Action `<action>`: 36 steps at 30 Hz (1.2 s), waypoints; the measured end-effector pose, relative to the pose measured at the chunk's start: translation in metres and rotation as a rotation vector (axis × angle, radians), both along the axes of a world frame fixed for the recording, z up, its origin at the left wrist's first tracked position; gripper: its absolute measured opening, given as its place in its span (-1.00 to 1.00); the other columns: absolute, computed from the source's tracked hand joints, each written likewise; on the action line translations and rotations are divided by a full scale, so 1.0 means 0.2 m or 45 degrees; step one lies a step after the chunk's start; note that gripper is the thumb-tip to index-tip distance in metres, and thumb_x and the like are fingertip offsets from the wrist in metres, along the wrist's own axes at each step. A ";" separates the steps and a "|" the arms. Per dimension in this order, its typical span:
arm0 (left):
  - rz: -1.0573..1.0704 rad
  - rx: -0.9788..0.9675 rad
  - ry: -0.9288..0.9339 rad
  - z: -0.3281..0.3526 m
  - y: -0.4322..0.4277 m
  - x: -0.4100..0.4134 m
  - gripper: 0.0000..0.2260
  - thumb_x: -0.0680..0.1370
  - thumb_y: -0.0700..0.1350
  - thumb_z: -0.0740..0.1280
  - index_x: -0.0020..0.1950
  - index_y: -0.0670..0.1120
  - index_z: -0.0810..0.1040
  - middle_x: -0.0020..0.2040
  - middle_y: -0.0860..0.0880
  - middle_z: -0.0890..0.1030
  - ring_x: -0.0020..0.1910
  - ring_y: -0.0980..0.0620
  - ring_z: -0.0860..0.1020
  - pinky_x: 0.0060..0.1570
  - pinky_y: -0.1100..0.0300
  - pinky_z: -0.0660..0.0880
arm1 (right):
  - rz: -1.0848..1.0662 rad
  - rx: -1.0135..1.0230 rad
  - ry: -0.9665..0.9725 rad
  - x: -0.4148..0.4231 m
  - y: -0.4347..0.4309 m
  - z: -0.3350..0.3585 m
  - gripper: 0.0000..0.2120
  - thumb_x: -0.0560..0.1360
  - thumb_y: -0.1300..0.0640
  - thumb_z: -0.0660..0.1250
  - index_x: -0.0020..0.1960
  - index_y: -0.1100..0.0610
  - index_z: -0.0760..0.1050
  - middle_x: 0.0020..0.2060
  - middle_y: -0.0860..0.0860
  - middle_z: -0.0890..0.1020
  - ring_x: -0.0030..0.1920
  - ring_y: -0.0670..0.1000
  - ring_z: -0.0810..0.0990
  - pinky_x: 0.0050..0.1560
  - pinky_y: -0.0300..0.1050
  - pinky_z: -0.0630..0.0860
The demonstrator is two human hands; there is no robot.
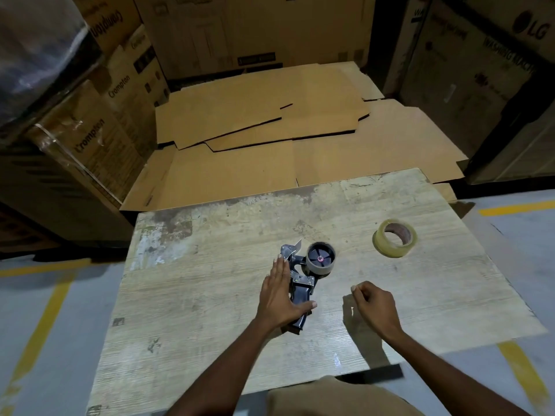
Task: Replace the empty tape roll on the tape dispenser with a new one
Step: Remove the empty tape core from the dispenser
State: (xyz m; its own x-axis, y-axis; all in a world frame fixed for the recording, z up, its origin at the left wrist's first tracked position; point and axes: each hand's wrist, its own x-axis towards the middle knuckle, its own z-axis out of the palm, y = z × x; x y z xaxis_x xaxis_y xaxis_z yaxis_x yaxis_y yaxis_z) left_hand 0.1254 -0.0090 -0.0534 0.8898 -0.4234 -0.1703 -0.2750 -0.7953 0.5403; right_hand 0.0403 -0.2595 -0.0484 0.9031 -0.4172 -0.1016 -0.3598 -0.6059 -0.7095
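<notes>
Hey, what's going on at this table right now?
A person is at a worn wooden table. Their left hand lies flat on a tape dispenser, which carries an empty core. The right hand is beside it, fingers curled, holding nothing. A fresh tape roll lies untouched farther right.

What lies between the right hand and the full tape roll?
Only bare table separates the right hand from the tape roll, per head view.

Open tabletop (354, 244) between tape dispenser (306, 276) and new tape roll (387, 251); left hand (280, 295) covers dispenser handle.
</notes>
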 end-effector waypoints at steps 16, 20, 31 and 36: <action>-0.451 0.020 0.106 0.07 0.26 0.17 -0.05 0.47 0.07 0.39 0.66 0.15 -0.20 0.64 0.21 -0.24 0.54 0.04 0.30 0.42 -0.05 0.36 | 0.112 -0.011 -0.120 -0.07 0.11 0.07 -0.86 0.57 0.15 0.45 0.12 0.13 0.64 -0.04 0.01 0.69 -0.12 -0.01 0.65 -0.10 0.03 0.63; -0.018 -0.293 0.241 0.04 0.27 0.12 -0.25 0.56 0.21 0.31 0.67 0.06 0.10 0.66 0.14 0.03 0.59 0.14 0.15 0.50 0.08 0.23 | 0.150 -0.055 -0.143 -0.08 0.14 0.07 -0.71 0.55 0.20 0.48 0.26 0.19 0.60 0.06 0.10 0.66 -0.04 0.02 0.61 -0.06 -0.08 0.53; 0.780 -0.051 0.384 0.11 -0.08 0.14 -0.06 0.37 0.65 -0.11 -0.05 -0.19 0.56 -0.10 -0.16 0.67 -0.23 -0.12 0.61 -0.34 0.12 0.35 | 0.394 -0.143 0.141 0.06 0.24 0.15 -0.16 0.35 -0.27 0.52 0.53 -0.04 0.31 0.36 0.07 0.47 0.32 0.12 0.51 0.24 0.06 0.48; 0.853 -0.011 0.527 0.12 -0.18 0.19 0.05 0.33 0.65 0.01 0.40 -0.20 0.46 0.26 -0.20 0.61 0.11 -0.22 0.62 -0.06 0.00 0.56 | 0.444 -0.103 0.215 0.10 0.25 0.16 -0.06 0.34 -0.18 0.60 0.58 0.02 0.23 0.39 0.09 0.48 0.38 0.15 0.46 0.30 0.01 0.48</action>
State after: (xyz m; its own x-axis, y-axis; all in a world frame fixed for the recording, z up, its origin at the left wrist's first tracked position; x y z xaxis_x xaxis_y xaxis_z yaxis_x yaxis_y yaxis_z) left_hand 0.1641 -0.0441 -0.0297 0.8210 0.1783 -0.5424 0.4864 -0.7159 0.5009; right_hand 0.0612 -0.2103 -0.0166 0.9654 -0.1015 -0.2401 -0.2303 -0.7637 -0.6031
